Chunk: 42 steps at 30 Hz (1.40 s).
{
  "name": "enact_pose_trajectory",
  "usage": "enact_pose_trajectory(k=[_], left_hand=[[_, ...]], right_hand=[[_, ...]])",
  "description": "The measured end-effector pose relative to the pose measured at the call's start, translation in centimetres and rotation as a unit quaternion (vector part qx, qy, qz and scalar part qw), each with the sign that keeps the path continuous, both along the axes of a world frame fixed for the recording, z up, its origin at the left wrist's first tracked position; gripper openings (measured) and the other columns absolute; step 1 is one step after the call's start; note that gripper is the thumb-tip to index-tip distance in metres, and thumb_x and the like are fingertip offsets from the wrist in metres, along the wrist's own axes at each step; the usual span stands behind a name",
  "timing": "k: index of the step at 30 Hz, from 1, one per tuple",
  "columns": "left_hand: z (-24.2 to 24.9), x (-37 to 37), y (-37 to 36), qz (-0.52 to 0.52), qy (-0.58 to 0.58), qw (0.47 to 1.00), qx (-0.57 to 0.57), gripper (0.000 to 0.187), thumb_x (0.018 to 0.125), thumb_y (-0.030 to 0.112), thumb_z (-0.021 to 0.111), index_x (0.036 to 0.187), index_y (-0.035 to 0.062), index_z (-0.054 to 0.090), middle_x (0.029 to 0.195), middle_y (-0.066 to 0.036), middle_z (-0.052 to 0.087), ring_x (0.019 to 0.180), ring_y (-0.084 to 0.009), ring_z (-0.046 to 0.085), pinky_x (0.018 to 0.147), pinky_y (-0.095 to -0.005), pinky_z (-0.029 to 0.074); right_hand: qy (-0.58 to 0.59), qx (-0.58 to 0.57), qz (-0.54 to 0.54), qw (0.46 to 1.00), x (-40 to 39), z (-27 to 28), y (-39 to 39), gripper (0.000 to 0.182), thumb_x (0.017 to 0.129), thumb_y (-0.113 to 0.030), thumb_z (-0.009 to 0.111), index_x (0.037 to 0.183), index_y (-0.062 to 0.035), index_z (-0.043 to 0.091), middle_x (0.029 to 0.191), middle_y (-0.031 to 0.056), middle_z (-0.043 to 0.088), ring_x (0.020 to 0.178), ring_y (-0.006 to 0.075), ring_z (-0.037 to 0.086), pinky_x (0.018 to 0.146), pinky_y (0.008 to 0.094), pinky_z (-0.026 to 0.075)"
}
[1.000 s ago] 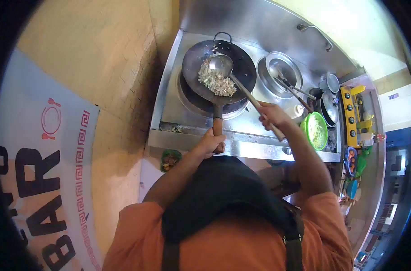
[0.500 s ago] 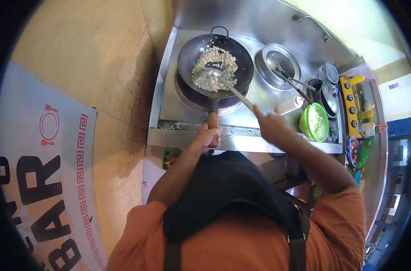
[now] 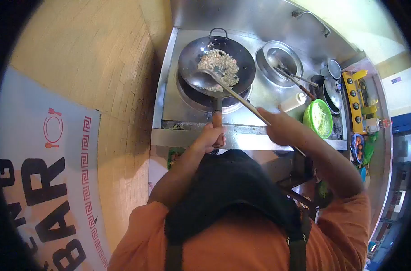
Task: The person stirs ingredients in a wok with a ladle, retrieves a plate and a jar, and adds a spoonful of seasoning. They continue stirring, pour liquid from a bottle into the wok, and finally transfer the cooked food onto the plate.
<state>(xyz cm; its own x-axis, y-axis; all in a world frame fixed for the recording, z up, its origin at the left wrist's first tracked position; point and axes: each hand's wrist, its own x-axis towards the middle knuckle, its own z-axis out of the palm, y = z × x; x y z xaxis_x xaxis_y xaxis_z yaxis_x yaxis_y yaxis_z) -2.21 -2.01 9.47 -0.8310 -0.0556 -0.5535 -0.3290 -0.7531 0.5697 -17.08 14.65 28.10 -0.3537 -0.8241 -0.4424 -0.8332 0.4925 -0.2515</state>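
Note:
A dark wok (image 3: 245, 63) sits over the burner, with pale fried rice (image 3: 221, 61) heaped in it. My left hand (image 3: 210, 137) is closed around the wok's wooden handle, at the front edge of the stove. In my right hand (image 3: 281, 128) is the long shaft of a metal ladle (image 3: 202, 79); the fingers are wrapped round it. The ladle's bowl lies over the left front part of the wok, beside the rice, and looks nearly bare. The shaft runs diagonally to the right and its end shows past my wrist.
Right of the wok stand a metal basin (image 3: 281, 47) with utensils across it, a white squeeze bottle (image 3: 292, 103) and a green bowl (image 3: 308, 118) of shredded vegetable. Farther right are dark pans (image 3: 333, 97), a yellow burner unit (image 3: 353, 97) and a basket of eggs (image 3: 358, 149). A tap (image 3: 311, 18) juts from the backsplash.
The ladle's bowl has shifted left and toward me, off the rice, and my right hand has moved slightly right and down. My left hand keeps its hold on the wok handle.

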Motion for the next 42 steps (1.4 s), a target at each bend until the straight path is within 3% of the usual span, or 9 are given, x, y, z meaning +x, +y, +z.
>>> enact_pose_trajectory(k=[5, 11, 14, 16, 20, 22, 23, 31, 42], left_hand=[[10.4, 2.4, 3.5, -0.010, 0.041, 0.999, -0.016, 0.014, 0.087, 0.007, 0.060, 0.092, 0.0015, 0.048, 0.066, -0.009, 0.056, 0.051, -0.0208, 0.058, 0.049, -0.0353, 0.052], [3.2, 0.2, -0.1, 0.022, 0.042, 0.998, 0.052, 0.024, 0.086, 0.015, 0.065, 0.098, 0.0024, 0.049, 0.075, -0.008, 0.057, 0.063, -0.0196, 0.061, 0.054, -0.0334, 0.051], [0.5, -0.8, -0.8, -0.061, -0.004, 0.991, -0.120, 0.035, 0.085, 0.017, 0.066, 0.110, -0.0017, 0.049, 0.093, -0.014, 0.060, 0.084, -0.0227, 0.063, 0.071, -0.0349, 0.052], [-0.9, -2.0, -0.9, 0.140, -0.041, 0.778, -0.611, 0.048, 0.087, 0.021, 0.065, 0.123, -0.0051, 0.046, 0.111, -0.019, 0.057, 0.103, -0.0254, 0.057, 0.086, -0.0370, 0.047], [4.1, -8.7, -3.9, 0.307, 0.079, 0.948, -0.042, 0.074, 0.085, 0.054, 0.060, 0.125, -0.0059, 0.045, 0.115, -0.019, 0.055, 0.101, -0.0278, 0.055, 0.086, -0.0397, 0.045], [1.3, -15.3, -2.2, 0.123, 0.138, 0.946, 0.265, 0.084, 0.081, 0.067, 0.054, 0.123, -0.0059, 0.045, 0.109, -0.018, 0.054, 0.094, -0.0296, 0.057, 0.086, -0.0396, 0.047], [9.1, -15.5, 2.3, 0.220, -0.025, 0.972, 0.081, 0.088, 0.082, 0.070, 0.050, 0.123, -0.0073, 0.042, 0.103, -0.018, 0.053, 0.088, -0.0305, 0.057, 0.086, -0.0389, 0.048], [5.2, -15.5, -2.8, 0.262, 0.134, 0.931, 0.217, 0.108, 0.081, 0.075, 0.043, 0.138, -0.0134, 0.021, 0.131, -0.029, 0.042, 0.123, -0.0375, 0.045, 0.106, -0.0448, 0.036], [5.6, -15.4, -3.0, 0.232, 0.130, 0.932, 0.246, 0.119, 0.075, 0.082, 0.044, 0.143, -0.0098, 0.011, 0.137, -0.031, 0.039, 0.127, -0.0395, 0.042, 0.110, -0.0450, 0.028]], right_hand=[[0.150, 0.097, -0.054, 0.982, 1.9, 1.4, 1.2, 0.065, 0.082, -0.004, 0.050, 0.143, -0.0021, 0.028, 0.093, 0.0271, 0.063, 0.075, 0.0420, 0.064, 0.070, 0.0484, 0.052], [0.141, -0.019, -0.140, 0.980, -1.6, -3.5, 3.8, 0.067, 0.083, -0.001, 0.046, 0.146, -0.0184, 0.031, 0.105, 0.0311, 0.057, 0.090, 0.0460, 0.060, 0.082, 0.0494, 0.048], [0.129, -0.087, -0.164, 0.974, 0.4, -1.8, 4.5, 0.065, 0.083, -0.001, 0.049, 0.145, -0.0114, 0.032, 0.103, 0.0354, 0.057, 0.083, 0.0477, 0.060, 0.075, 0.0490, 0.049], [0.093, -0.177, -0.245, 0.949, 2.1, 0.7, 4.7, 0.063, 0.083, -0.001, 0.050, 0.144, -0.0091, 0.033, 0.109, 0.0365, 0.055, 0.094, 0.0478, 0.060, 0.082, 0.0480, 0.048], [-0.004, -0.286, -0.286, 0.915, 4.2, 4.6, 4.9, 0.061, 0.083, 0.001, 0.048, 0.142, -0.0042, 0.035, 0.118, 0.0328, 0.054, 0.105, 0.0428, 0.059, 0.088, 0.0457, 0.047], [0.078, -0.138, -0.193, 0.968, 3.7, -0.9, 2.7, 0.060, 0.082, 0.000, 0.049, 0.141, -0.0047, 0.037, 0.107, 0.0316, 0.059, 0.092, 0.0459, 0.061, 0.082, 0.0477, 0.049], [0.070, -0.012, -0.192, 0.979, 3.4, -2.3, 1.1, 0.060, 0.082, -0.002, 0.050, 0.141, -0.0052, 0.037, 0.102, 0.0312, 0.061, 0.088, 0.0467, 0.062, 0.080, 0.0492, 0.048], [0.071, -0.307, -0.176, 0.932, 2.0, 7.0, 3.6, 0.063, 0.084, 0.003, 0.045, 0.144, -0.0132, 0.037, 0.105, 0.0241, 0.064, 0.086, 0.0338, 0.066, 0.077, 0.0413, 0.051], [0.095, -0.181, -0.206, 0.957, 0.7, 5.0, 2.4, 0.064, 0.082, 0.003, 0.044, 0.144, -0.0107, 0.035, 0.113, 0.0290, 0.059, 0.097, 0.0409, 0.062, 0.085, 0.0466, 0.049]])
